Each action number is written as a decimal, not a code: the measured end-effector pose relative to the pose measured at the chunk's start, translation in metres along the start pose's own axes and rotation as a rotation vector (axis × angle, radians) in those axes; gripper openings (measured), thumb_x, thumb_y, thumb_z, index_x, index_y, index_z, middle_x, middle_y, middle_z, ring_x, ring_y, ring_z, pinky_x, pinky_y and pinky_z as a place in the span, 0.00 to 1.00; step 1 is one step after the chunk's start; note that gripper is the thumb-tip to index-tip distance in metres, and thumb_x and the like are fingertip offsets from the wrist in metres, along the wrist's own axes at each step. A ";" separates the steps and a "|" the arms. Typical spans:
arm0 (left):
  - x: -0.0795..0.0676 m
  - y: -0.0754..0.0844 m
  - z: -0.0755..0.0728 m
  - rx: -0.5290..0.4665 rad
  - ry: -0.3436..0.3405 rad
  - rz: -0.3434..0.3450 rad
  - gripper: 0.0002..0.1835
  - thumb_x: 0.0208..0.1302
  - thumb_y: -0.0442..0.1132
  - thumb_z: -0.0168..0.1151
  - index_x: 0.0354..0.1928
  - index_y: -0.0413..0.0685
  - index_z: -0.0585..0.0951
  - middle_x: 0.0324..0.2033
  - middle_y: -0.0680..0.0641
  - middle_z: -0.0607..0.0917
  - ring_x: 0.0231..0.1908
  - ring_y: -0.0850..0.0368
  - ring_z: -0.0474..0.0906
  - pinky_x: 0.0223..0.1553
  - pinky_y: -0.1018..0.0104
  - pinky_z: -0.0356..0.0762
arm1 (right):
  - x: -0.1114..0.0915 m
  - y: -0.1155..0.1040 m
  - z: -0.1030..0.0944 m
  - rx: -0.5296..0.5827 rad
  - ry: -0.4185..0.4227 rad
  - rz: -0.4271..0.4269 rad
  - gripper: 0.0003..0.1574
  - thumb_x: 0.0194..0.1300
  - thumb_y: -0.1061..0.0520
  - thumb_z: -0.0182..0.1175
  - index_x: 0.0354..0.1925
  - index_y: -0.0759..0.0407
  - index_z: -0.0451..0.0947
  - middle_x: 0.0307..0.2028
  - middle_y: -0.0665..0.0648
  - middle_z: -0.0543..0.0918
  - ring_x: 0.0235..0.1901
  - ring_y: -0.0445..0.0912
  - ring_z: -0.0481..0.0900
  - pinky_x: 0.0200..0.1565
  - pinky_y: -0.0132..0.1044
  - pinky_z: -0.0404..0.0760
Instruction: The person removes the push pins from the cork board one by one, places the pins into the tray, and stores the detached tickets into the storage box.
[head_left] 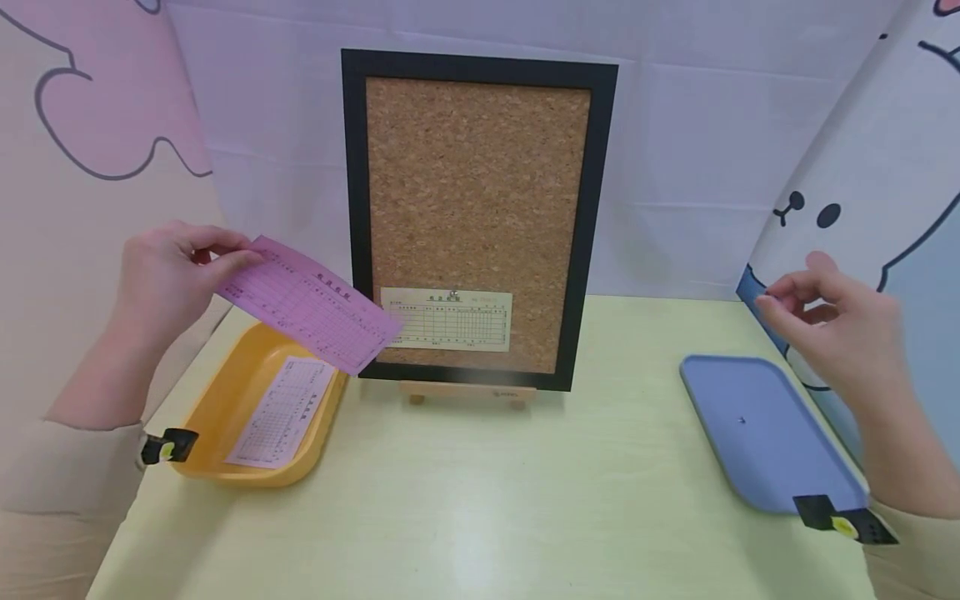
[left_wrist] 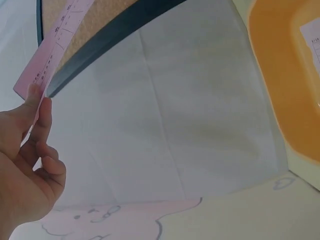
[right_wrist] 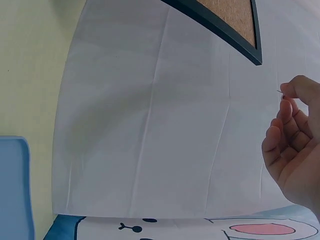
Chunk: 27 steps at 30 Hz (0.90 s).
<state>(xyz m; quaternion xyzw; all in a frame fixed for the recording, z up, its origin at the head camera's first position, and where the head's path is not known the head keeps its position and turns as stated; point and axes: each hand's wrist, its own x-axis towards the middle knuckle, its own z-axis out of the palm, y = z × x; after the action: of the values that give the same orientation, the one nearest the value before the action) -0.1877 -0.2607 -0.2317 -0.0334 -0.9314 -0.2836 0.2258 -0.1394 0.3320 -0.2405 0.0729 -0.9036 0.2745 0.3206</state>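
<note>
My left hand (head_left: 168, 279) pinches a pink printed form (head_left: 311, 304) by its upper left corner. The form hangs tilted over the orange tray, its lower right end in front of the corkboard's (head_left: 480, 183) lower left edge. On the board, a pale yellow form (head_left: 450, 321) is held by a pin (head_left: 453, 294) at its top edge. My right hand (head_left: 840, 325) is raised above the blue tray. Between its thumb and forefinger it pinches a small pin, whose thin point (right_wrist: 280, 91) sticks out in the right wrist view; its head is hidden.
The orange tray (head_left: 198, 433) at the left holds another pink form (head_left: 283, 412). In the blue tray (head_left: 780, 467) at the right lies a small pin (head_left: 742, 420). The black-framed board stands on a wooden stand (head_left: 468, 390) on the pale table (head_left: 465, 500), before a white cloth.
</note>
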 end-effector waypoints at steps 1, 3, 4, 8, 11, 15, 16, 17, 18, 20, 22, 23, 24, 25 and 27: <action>0.001 -0.003 -0.001 0.008 -0.012 0.000 0.16 0.60 0.45 0.65 0.44 0.42 0.85 0.33 0.44 0.78 0.34 0.55 0.62 0.23 0.78 0.61 | -0.002 0.002 0.000 -0.008 -0.005 0.024 0.08 0.59 0.60 0.65 0.35 0.65 0.78 0.23 0.32 0.68 0.27 0.28 0.65 0.34 0.09 0.64; 0.003 -0.010 -0.003 0.021 -0.048 -0.002 0.16 0.61 0.44 0.64 0.45 0.41 0.84 0.35 0.43 0.78 0.35 0.53 0.62 0.22 0.78 0.62 | -0.005 0.008 -0.001 -0.018 -0.010 0.049 0.08 0.59 0.60 0.64 0.35 0.64 0.78 0.23 0.31 0.68 0.27 0.28 0.65 0.33 0.10 0.64; 0.004 -0.013 -0.003 0.022 -0.065 -0.005 0.16 0.61 0.44 0.64 0.46 0.40 0.84 0.36 0.43 0.78 0.35 0.53 0.62 0.22 0.78 0.63 | -0.007 0.010 0.000 -0.020 -0.012 0.056 0.08 0.59 0.60 0.64 0.35 0.64 0.77 0.23 0.31 0.68 0.26 0.28 0.64 0.33 0.10 0.64; 0.007 -0.025 -0.006 0.041 -0.110 0.001 0.15 0.61 0.41 0.64 0.46 0.40 0.83 0.38 0.41 0.78 0.36 0.52 0.62 0.21 0.78 0.64 | -0.013 0.023 0.001 -0.030 -0.030 0.091 0.08 0.59 0.59 0.64 0.35 0.62 0.78 0.23 0.28 0.69 0.25 0.27 0.65 0.31 0.10 0.64; 0.009 -0.033 -0.008 0.067 -0.138 0.023 0.14 0.59 0.41 0.66 0.45 0.39 0.84 0.36 0.41 0.77 0.35 0.52 0.62 0.21 0.77 0.63 | -0.017 0.032 0.004 -0.038 -0.037 0.091 0.08 0.59 0.59 0.64 0.35 0.62 0.78 0.23 0.27 0.69 0.24 0.26 0.64 0.31 0.10 0.64; 0.014 -0.043 -0.008 0.111 -0.174 0.073 0.13 0.56 0.41 0.69 0.41 0.42 0.85 0.33 0.43 0.78 0.33 0.53 0.62 0.24 0.75 0.61 | -0.021 0.043 0.008 -0.038 -0.042 0.099 0.09 0.58 0.59 0.65 0.36 0.63 0.78 0.22 0.27 0.68 0.24 0.27 0.64 0.30 0.10 0.64; 0.015 -0.046 -0.008 0.118 -0.182 0.089 0.13 0.55 0.41 0.70 0.40 0.42 0.86 0.32 0.43 0.79 0.33 0.53 0.62 0.24 0.74 0.61 | -0.023 0.046 0.009 -0.038 -0.044 0.107 0.09 0.59 0.58 0.64 0.36 0.63 0.78 0.23 0.28 0.68 0.25 0.27 0.64 0.30 0.10 0.64; 0.016 -0.048 -0.007 0.124 -0.188 0.101 0.12 0.54 0.41 0.70 0.40 0.42 0.86 0.32 0.43 0.79 0.32 0.53 0.63 0.25 0.74 0.61 | -0.024 0.049 0.009 -0.037 -0.046 0.120 0.10 0.59 0.58 0.64 0.36 0.63 0.78 0.23 0.28 0.68 0.25 0.27 0.64 0.30 0.10 0.64; 0.017 -0.051 -0.007 0.135 -0.200 0.103 0.12 0.54 0.41 0.70 0.39 0.43 0.86 0.31 0.44 0.79 0.32 0.54 0.63 0.25 0.73 0.61 | -0.025 0.052 0.010 -0.038 -0.045 0.129 0.10 0.59 0.58 0.64 0.36 0.63 0.78 0.22 0.28 0.68 0.25 0.27 0.65 0.30 0.11 0.64; 0.019 -0.056 -0.006 0.141 -0.225 0.109 0.13 0.54 0.41 0.70 0.40 0.42 0.86 0.31 0.43 0.79 0.32 0.52 0.63 0.25 0.71 0.61 | -0.027 0.057 0.010 -0.051 -0.058 0.157 0.11 0.60 0.57 0.64 0.37 0.63 0.78 0.23 0.28 0.69 0.25 0.28 0.65 0.30 0.11 0.64; 0.019 -0.060 -0.006 0.148 -0.244 0.110 0.13 0.54 0.40 0.71 0.40 0.42 0.86 0.31 0.43 0.78 0.32 0.52 0.63 0.24 0.70 0.61 | -0.028 0.063 0.011 -0.064 -0.072 0.180 0.11 0.60 0.56 0.64 0.37 0.63 0.78 0.22 0.27 0.69 0.25 0.27 0.65 0.29 0.11 0.64; 0.019 -0.063 -0.005 0.153 -0.251 0.110 0.12 0.54 0.40 0.71 0.40 0.42 0.86 0.31 0.43 0.78 0.31 0.52 0.63 0.24 0.70 0.61 | -0.029 0.067 0.011 -0.072 -0.081 0.193 0.11 0.60 0.55 0.63 0.37 0.62 0.79 0.22 0.27 0.69 0.25 0.27 0.65 0.29 0.12 0.64; 0.020 -0.065 -0.005 0.154 -0.261 0.106 0.12 0.54 0.39 0.71 0.40 0.41 0.86 0.31 0.43 0.78 0.31 0.52 0.63 0.24 0.69 0.61 | -0.031 0.071 0.012 -0.080 -0.094 0.211 0.12 0.61 0.54 0.63 0.38 0.61 0.79 0.22 0.28 0.69 0.26 0.27 0.65 0.29 0.12 0.65; 0.020 -0.067 -0.004 0.152 -0.271 0.106 0.12 0.54 0.38 0.70 0.40 0.41 0.86 0.31 0.43 0.78 0.32 0.51 0.63 0.24 0.69 0.61 | -0.032 0.075 0.012 -0.083 -0.111 0.227 0.13 0.61 0.52 0.63 0.38 0.61 0.78 0.22 0.29 0.70 0.26 0.28 0.65 0.29 0.13 0.65; 0.021 -0.074 -0.003 0.156 -0.290 0.102 0.11 0.54 0.36 0.70 0.39 0.40 0.86 0.32 0.42 0.78 0.32 0.51 0.63 0.25 0.68 0.61 | -0.035 0.082 0.014 -0.082 -0.127 0.253 0.14 0.62 0.50 0.62 0.38 0.60 0.78 0.22 0.30 0.71 0.27 0.29 0.65 0.27 0.14 0.65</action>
<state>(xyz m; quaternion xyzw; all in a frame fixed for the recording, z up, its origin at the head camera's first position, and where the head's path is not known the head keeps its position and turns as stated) -0.2192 -0.3251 -0.2585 -0.1038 -0.9705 -0.1905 0.1052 -0.1448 0.3917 -0.3082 -0.0375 -0.9346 0.2702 0.2284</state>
